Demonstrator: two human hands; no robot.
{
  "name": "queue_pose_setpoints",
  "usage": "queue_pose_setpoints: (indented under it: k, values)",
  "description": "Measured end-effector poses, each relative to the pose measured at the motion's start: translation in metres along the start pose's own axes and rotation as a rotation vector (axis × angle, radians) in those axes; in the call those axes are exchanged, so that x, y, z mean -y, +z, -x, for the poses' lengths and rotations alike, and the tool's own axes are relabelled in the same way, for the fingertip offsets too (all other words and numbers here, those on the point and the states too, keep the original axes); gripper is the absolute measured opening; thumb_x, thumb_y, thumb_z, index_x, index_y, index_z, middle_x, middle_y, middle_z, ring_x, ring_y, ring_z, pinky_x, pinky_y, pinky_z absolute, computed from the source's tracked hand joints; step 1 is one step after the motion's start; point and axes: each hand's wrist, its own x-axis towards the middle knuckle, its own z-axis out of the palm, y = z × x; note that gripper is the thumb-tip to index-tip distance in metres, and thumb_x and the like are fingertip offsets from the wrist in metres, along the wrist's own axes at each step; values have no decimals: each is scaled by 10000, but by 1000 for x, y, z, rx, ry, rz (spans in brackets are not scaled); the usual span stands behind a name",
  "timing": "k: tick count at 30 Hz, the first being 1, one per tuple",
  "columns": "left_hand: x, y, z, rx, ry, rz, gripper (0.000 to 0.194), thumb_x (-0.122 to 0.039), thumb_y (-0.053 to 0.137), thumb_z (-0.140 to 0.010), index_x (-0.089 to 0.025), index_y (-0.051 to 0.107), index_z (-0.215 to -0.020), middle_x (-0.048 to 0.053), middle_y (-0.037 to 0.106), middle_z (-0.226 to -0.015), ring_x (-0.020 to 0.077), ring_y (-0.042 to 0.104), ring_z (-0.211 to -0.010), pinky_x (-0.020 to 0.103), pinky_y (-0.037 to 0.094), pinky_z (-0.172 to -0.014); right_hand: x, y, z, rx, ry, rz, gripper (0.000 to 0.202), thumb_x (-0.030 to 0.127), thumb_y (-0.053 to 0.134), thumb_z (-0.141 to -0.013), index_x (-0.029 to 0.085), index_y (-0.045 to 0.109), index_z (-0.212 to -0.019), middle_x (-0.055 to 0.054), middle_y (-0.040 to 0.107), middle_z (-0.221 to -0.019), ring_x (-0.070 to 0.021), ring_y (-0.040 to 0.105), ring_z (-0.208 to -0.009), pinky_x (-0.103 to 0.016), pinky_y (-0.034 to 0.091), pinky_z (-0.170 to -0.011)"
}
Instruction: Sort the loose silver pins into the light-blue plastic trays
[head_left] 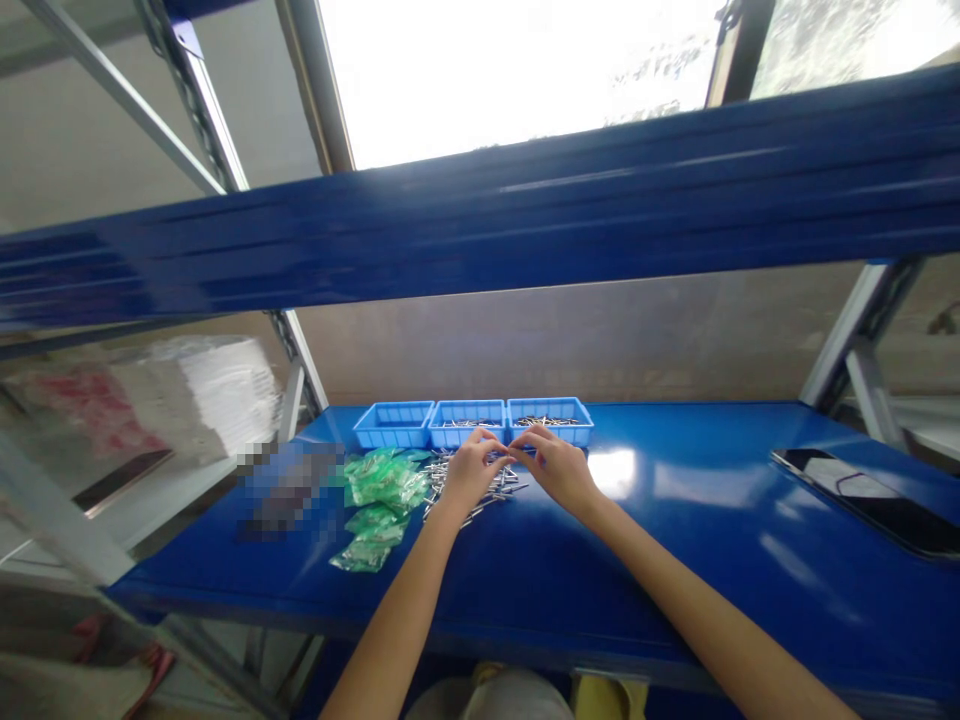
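My left hand (475, 464) and my right hand (553, 462) meet at the fingertips above a loose pile of thin metal pieces (480, 505) on the blue table. Both hands are closed in a pinch; whatever lies between the fingers is too small to make out. Just behind them stand three blue trays: the left one (394, 436) looks empty, while the middle one (457, 436) and the right one (576, 434) hold thin metal pieces. Green plastic packets (382, 487) lie in a heap left of the pile.
A dark phone (870, 495) lies on the table (675, 570) at the right. Across the view above the trays runs a blue shelf beam (480, 235). Metal posts stand at both sides, and white stacks (229, 390) sit beyond the left post.
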Motion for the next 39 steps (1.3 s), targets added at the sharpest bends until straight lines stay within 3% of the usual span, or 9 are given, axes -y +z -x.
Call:
queue_pose_setpoints:
  k: [4, 10, 14, 17, 20, 22, 25, 31, 39]
  values:
    - [5, -5, -4, -127, -91, -16, 164, -336, 575, -751, -208, 673, -778, 15, 621, -839, 109, 533, -604, 239, 408, -607, -8, 1, -2, -50, 93, 23, 204, 339, 445, -838, 248, 618, -897, -3, 608, -968, -84, 551, -569, -199, 344, -494]
    - [13, -10, -9, -340, -335, -12, 232, -413, 580, -724, -230, 697, -806, 26, 676, -785, 161, 574, -609, 262, 398, -567, -22, 6, -1, 72, 92, -2, 176, 241, 495, -800, 251, 634, -906, 10, 614, -971, -82, 563, -602, -201, 409, -573]
    - [17, -11, -9, -394, -439, 62, 271, -430, 599, -694, -210, 702, -813, 37, 662, -639, 190, 595, -564, 283, 405, -541, -27, 13, 2, 127, 60, 28, 184, 247, 493, -801, 257, 639, -912, 12, 606, -999, -100, 581, -692, -212, 432, -618]
    - [23, -9, -11, -414, -448, 161, 324, -454, 570, -704, -185, 700, -829, 2, 573, -428, 175, 547, -415, 298, 415, -522, -29, 18, 3, 113, 29, 71, 186, 241, 500, -795, 255, 645, -911, -1, 606, -1019, -151, 561, -908, -229, 442, -692]
    - [27, -6, -15, -416, -456, 262, 360, -444, 551, -719, -145, 692, -863, -14, 518, -349, 165, 518, -353, 296, 425, -504, -30, 20, 1, 96, 22, 100, 191, 236, 492, -798, 256, 645, -911, -2, 610, -1030, -167, 532, -974, -244, 448, -717]
    - [27, -5, -17, -412, -458, 289, 354, -421, 531, -742, -128, 690, -861, 14, 585, -430, 150, 517, -345, 287, 426, -486, -31, 19, 0, 86, 33, 115, 199, 233, 483, -802, 257, 643, -917, -4, 613, -1030, -169, 527, -976, -251, 449, -719]
    - [24, -5, -20, -421, -432, 319, 324, -380, 507, -769, -128, 680, -875, 66, 686, -718, 112, 510, -332, 275, 424, -447, -32, 18, -1, 98, 65, 151, 210, 229, 470, -804, 252, 640, -924, -10, 621, -1015, -173, 525, -970, -255, 447, -712]
    - [27, -6, -26, -444, -509, 383, 269, -266, 518, -771, -122, 649, -957, 71, 686, -858, 84, 516, -336, 250, 432, -421, -33, 20, -2, 132, 129, 205, 202, 233, 483, -788, 241, 649, -902, -3, 636, -974, -171, 531, -954, -235, 425, -687]
    - [31, -3, -27, -358, -487, 471, 429, -235, 500, -793, -128, 486, -1208, 143, 600, -1091, 63, 539, -380, 189, 343, -307, -32, 20, -3, 113, 141, 149, 201, 220, 511, -756, 251, 648, -899, 6, 650, -939, -151, 578, -821, -222, 407, -642]
